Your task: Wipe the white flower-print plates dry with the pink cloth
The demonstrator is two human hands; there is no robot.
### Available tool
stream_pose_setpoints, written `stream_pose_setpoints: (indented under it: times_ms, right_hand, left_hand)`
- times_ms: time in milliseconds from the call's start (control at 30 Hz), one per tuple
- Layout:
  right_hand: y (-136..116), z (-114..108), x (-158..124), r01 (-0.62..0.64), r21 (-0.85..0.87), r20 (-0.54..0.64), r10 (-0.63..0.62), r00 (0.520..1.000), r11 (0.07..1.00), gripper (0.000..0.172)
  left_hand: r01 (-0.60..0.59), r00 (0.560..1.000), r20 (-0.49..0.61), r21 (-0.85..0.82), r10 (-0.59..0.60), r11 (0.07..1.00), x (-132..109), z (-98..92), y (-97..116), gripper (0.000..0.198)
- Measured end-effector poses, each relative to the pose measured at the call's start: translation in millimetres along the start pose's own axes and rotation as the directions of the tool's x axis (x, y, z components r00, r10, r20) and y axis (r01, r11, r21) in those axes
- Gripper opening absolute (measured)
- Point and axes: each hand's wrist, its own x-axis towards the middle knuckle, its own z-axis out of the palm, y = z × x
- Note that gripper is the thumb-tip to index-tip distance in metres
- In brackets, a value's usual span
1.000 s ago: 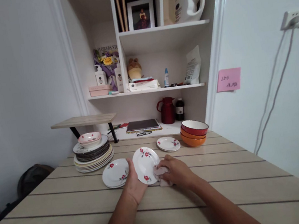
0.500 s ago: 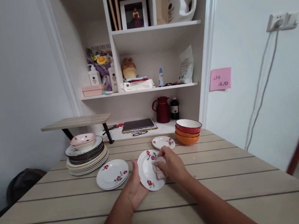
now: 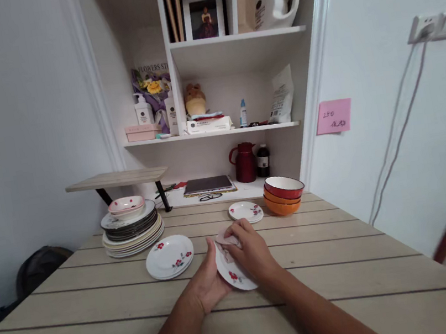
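sticky note (image 3: pixel 333 116) writing illegible, plate (image 3: pixel 231 271) half hidden

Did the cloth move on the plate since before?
Yes. The cloth slid up the held plate, from its lower right edge to its top edge, nearer the small plate farther back.

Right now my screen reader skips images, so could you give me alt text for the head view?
A left hand holds a small flowered plate tilted over a wooden table while the right hand presses a cloth against it. A second plate lies to the left, with a stack of plates behind it and bowls at the back.
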Motion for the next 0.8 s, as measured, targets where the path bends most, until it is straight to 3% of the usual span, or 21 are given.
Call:
stream_pose_setpoints:
  times_ms: [167, 267, 400, 500, 667, 800]
  right_hand:
    - [2.5, -3.4, -0.4, 0.17, 0.0, 0.21, -0.166, 0.963, 0.985, 0.042]
    - [5.4, -4.9, 1.7, 0.233, 0.008, 0.259, -0.228, 0.939, 0.972, 0.055]
    - [9.2, -11.5, 3.9, 0.111, -0.079, 0.241, -0.089, 0.966, 0.991, 0.045]
    - [8.2, -20.0, 1.6, 0.051, -0.169, 0.33, 0.008, 0.944, 0.984, 0.036]
    - [0.3, -20.3, -6.1, 0.11, -0.055, 0.522, -0.066, 0.85, 0.992, 0.034]
    - [-3.9, -9.5, -5.3, 0.116, -0.002, 0.421, -0.104, 0.901, 0.993, 0.044]
  left_hand:
    - [-0.169, 0.983, -0.087, -0.047, 0.164, 0.985, 1.6, -4.7, 7.9, 0.055]
    - [-0.21, 0.971, -0.127, -0.059, 0.202, 0.976, 2.8, -7.5, 10.9, 0.054]
    - [-0.208, 0.975, -0.089, -0.07, 0.202, 0.976, 2.8, -8.0, 11.4, 0.055]
    - [-0.206, 0.976, -0.084, -0.053, 0.201, 0.977, 1.3, -6.7, 12.4, 0.057]
    - [-0.205, 0.971, -0.13, -0.013, 0.201, 0.979, 0.4, -7.8, 15.3, 0.063]
    - [-0.178, 0.977, -0.121, 0.006, 0.177, 0.984, 3.2, -11.1, 12.9, 0.059]
